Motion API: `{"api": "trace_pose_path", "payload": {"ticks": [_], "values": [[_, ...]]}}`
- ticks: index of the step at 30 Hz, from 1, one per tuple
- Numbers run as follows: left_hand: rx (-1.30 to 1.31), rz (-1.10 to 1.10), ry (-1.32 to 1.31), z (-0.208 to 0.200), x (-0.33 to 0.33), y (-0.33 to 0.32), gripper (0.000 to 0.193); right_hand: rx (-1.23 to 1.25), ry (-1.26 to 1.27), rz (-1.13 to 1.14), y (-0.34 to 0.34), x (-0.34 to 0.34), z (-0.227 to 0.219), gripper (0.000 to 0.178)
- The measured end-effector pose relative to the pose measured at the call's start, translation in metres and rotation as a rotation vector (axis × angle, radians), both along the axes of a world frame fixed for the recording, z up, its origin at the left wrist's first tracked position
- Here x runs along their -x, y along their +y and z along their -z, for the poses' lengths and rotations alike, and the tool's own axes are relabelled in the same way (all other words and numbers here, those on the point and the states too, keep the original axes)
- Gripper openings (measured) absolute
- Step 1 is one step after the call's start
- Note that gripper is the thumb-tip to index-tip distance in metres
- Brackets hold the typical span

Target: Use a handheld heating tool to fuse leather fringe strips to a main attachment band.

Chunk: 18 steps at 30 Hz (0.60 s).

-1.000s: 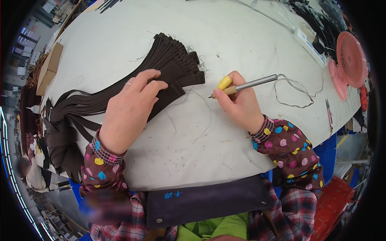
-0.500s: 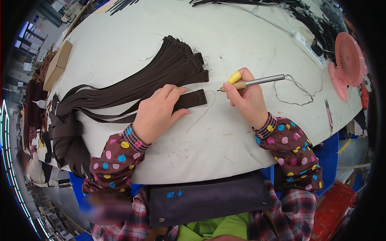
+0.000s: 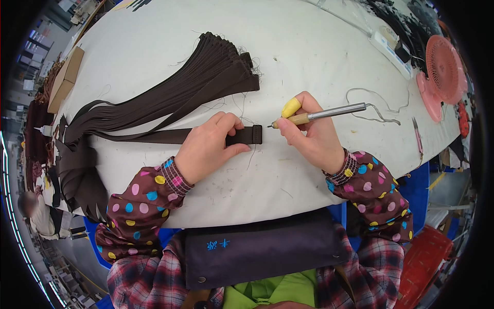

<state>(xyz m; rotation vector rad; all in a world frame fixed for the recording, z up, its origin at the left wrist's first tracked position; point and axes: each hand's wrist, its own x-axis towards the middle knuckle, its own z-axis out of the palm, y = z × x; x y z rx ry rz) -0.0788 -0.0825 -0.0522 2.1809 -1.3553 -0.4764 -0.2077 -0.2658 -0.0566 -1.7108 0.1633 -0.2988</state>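
Observation:
My left hand (image 3: 206,148) pinches a dark brown webbing strap (image 3: 256,134) near its folded, stitched end, which points right. Loose threads trail from that end onto the table. In my right hand (image 3: 320,138) is a corded pen-shaped tool like a soldering iron (image 3: 337,111), with a silver tube and a tan grip. Its dark tip points left, a short gap away from the strap end. A yellow finger cover (image 3: 291,107) sits on one right finger. Beyond my left hand lies a fanned bundle of brown straps (image 3: 190,85), with frayed threads at its ends.
The white-covered table (image 3: 309,190) carries a pink fan (image 3: 444,69), a white power strip (image 3: 391,51) and small pink-handled tweezers (image 3: 418,138) on the right. A cardboard box (image 3: 66,80) stands at the left edge. Black straps (image 3: 399,28) lie far right.
The strap end in my left hand has shifted slightly down and left, away from the bundle, and its folded end now shows. The pen-shaped tool has moved down and left, closer to that end.

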Motion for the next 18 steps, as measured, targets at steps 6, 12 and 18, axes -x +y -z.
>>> {"api": "trace_pose_path", "payload": {"ticks": [6,12,18], "values": [[0.047,-0.033,0.110,0.006,-0.004,-0.021,0.031,-0.044,0.016,0.018,0.001,-0.002,0.000,0.017],[0.051,0.057,0.213,0.005,-0.011,-0.026,0.026,-0.108,0.064,0.040,0.003,-0.004,0.011,0.018],[0.008,0.063,0.496,0.007,-0.019,-0.025,0.013,-0.044,0.055,0.021,0.003,-0.008,0.019,0.019]]}}
